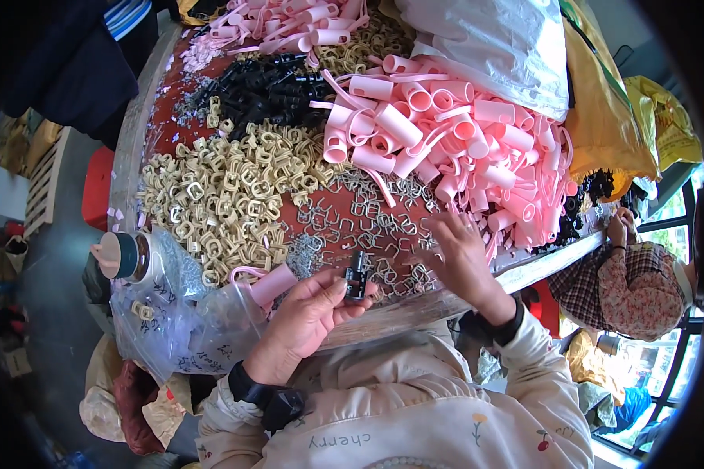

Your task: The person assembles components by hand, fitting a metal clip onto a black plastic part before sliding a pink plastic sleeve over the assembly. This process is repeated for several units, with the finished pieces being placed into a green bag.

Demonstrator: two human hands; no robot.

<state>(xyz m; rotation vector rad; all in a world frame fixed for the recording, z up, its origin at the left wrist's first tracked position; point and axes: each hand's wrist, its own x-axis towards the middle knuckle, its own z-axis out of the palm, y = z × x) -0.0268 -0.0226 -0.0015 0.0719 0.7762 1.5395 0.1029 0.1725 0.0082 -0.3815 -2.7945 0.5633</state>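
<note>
My left hand point(309, 311) is closed on a small black plastic part point(357, 276) with a narrow stem, held upright between thumb and fingers near the table's front edge. My right hand point(465, 262) has its fingers spread above the table and looks to hold nothing. It is nearest to the loose U-shaped metal wire pieces point(360, 227) and the edge of a heap of pink plastic tubes with straps point(477, 129). Beige plastic ring pieces point(227, 191) are piled left of the wire pieces, with black plastic parts point(258, 90) heaped behind them.
One pink tube point(274, 284) lies left of my left hand. Beside it are a clear plastic bag point(188, 328) and a jar with a dark lid point(121, 255). A white sack point(493, 47) and a yellow sack point(606, 109) stand behind the tubes. Another person point(641, 285) sits at right.
</note>
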